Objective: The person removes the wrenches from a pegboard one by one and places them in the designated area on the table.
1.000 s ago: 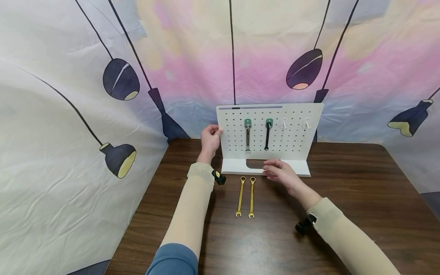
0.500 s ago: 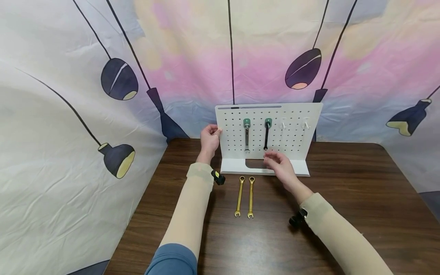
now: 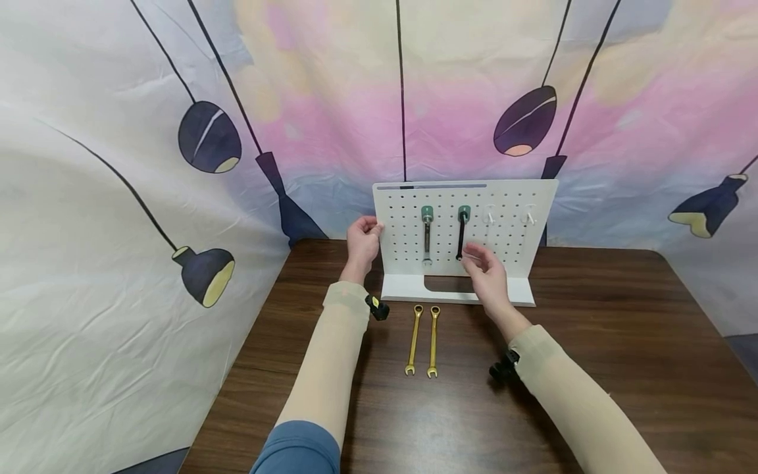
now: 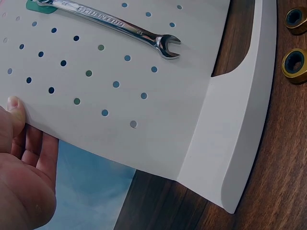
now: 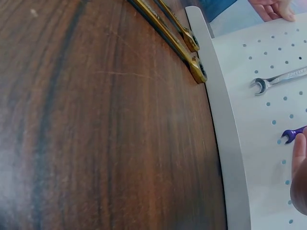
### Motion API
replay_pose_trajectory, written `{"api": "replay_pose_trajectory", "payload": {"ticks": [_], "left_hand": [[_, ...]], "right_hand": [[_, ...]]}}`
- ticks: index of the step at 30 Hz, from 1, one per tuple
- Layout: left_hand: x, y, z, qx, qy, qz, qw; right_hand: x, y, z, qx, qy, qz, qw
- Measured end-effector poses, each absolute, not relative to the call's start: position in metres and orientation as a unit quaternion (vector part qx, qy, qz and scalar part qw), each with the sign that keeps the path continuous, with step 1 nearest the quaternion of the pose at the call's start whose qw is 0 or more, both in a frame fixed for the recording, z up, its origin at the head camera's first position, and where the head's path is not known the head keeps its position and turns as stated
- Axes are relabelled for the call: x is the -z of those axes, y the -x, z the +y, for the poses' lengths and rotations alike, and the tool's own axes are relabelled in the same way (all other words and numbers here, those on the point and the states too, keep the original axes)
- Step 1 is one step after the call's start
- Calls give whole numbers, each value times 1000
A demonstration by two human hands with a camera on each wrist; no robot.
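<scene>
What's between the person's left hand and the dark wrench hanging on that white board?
A silver wrench hangs on the pegboard between the left hand and the dark wrench; the head view shows it.

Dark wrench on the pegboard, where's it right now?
In the head view, the dark wrench hangs near the middle of the white pegboard, right of the silver wrench, with the right hand at its lower end.

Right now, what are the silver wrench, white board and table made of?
The silver wrench looks like polished metal: it gleams. The white board could be painted metal or plastic; it's thin and smooth. The table shows brown, faintly shiny grain, so wood or a wooden-looking covering.
</scene>
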State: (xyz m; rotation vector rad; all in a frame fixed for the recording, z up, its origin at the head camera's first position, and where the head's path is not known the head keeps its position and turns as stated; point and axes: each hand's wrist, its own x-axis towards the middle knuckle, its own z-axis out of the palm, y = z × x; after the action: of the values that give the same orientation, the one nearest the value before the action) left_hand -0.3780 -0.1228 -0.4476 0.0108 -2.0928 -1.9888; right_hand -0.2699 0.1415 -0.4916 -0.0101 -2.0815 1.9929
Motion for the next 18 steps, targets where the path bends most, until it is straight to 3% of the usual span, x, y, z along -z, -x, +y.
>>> {"api": "replay_pose_trajectory", "payload": {"ticks": [8,18], "left_hand": [[448,376,-123,684,-5,-719,121],[447,376,-122,682,-5,-720,126]], "right_hand": [[465,257,133,-678,-9,-719,151],[485,283,140,-690,-27,-705,165]]}}
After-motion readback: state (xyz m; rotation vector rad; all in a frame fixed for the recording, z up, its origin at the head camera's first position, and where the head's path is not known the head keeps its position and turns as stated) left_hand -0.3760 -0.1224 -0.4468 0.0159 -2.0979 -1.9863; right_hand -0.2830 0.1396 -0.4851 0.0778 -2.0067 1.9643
